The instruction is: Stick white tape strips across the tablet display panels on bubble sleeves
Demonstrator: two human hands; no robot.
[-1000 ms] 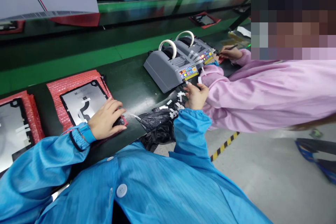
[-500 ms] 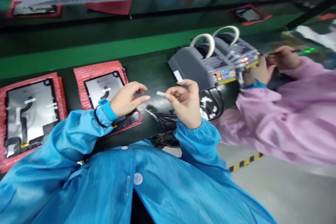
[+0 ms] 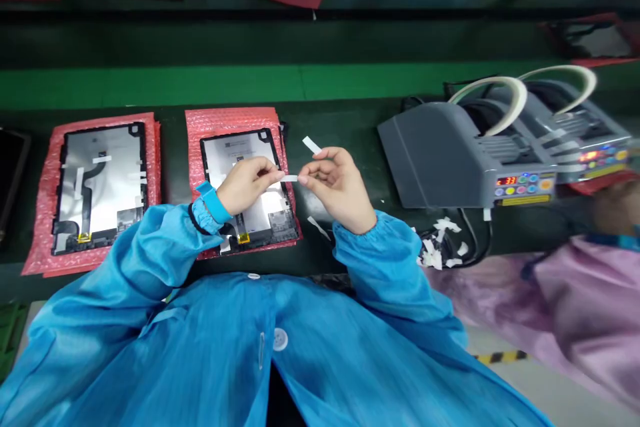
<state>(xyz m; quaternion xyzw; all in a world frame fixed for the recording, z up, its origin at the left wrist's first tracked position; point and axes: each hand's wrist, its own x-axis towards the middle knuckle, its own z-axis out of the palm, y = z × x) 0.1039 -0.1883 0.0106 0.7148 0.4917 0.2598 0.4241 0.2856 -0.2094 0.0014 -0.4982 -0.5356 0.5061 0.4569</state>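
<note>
Between my two hands a short strip of white tape [image 3: 289, 178] is stretched level. My left hand [image 3: 246, 185] pinches its left end, and my right hand [image 3: 340, 190] holds the right end between thumb and finger. A second white tape strip [image 3: 311, 145] sticks out from the raised index finger of my right hand. Just beneath my left hand lies a tablet screen panel [image 3: 233, 146], its silvery back up, with a dark flex cable and small white tape pieces. It rests on red bubble wrap [image 3: 235, 118], and my left hand and sleeve cover part of it.
Another screen panel [image 3: 110, 180] lies on red bubble wrap to the left. Two grey tape dispensers [image 3: 440, 153] stand on the right, with white scraps [image 3: 440, 243] and black cables in front. A co-worker's pink sleeve [image 3: 590, 293] is at the far right. A shelf [image 3: 300, 40] runs behind.
My left hand has closed on the free end of the tape strip that my right hand held. The view has swung left, so the dispensers and co-worker appear farther right.
</note>
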